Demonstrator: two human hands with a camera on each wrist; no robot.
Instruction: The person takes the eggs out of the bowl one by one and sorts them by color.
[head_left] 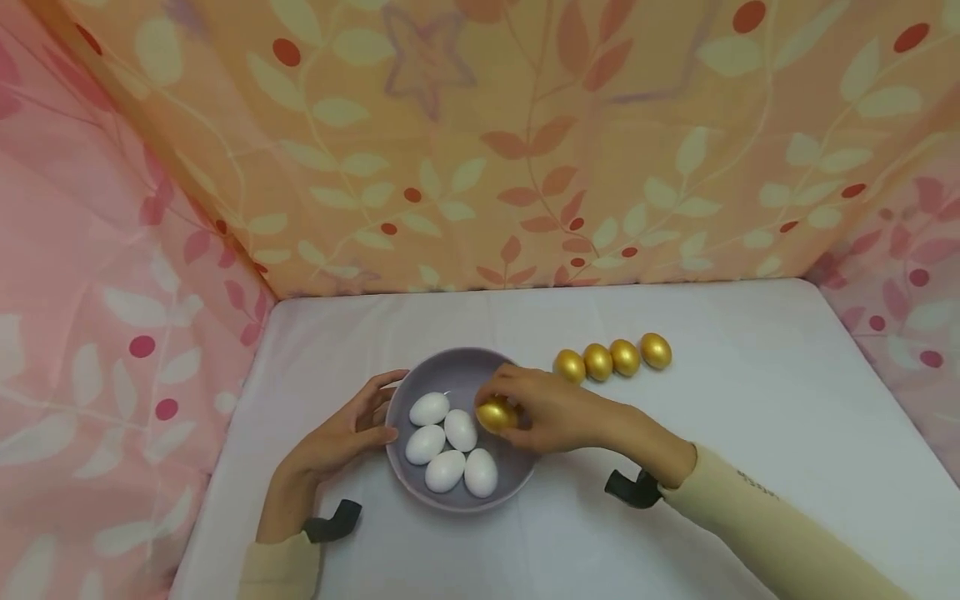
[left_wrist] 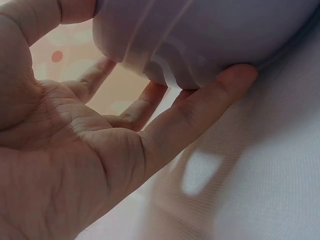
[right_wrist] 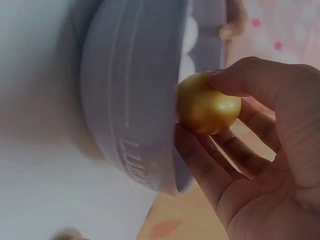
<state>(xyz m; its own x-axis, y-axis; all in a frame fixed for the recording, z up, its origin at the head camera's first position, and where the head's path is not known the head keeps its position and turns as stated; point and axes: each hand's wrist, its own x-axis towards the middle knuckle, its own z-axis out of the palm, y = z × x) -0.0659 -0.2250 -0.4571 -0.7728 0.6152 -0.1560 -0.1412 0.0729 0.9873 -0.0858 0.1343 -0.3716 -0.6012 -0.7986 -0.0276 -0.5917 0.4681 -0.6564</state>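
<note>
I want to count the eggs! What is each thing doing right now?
Bowl: upright on the table, five white eggs inside.
White eggs: lying in the bowl.
Gold egg: pinched by the right hand over the bowl.
Four gold eggs: in a row on the table.
Left hand: touching the bowl's side.

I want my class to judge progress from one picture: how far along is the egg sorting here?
Five white eggs already lie in the bowl. In hand: the right hand pinches one gold egg over the bowl's rim, while the left hand rests against the bowl's side. Left: four gold eggs stand in a row on the table, untouched.
</note>
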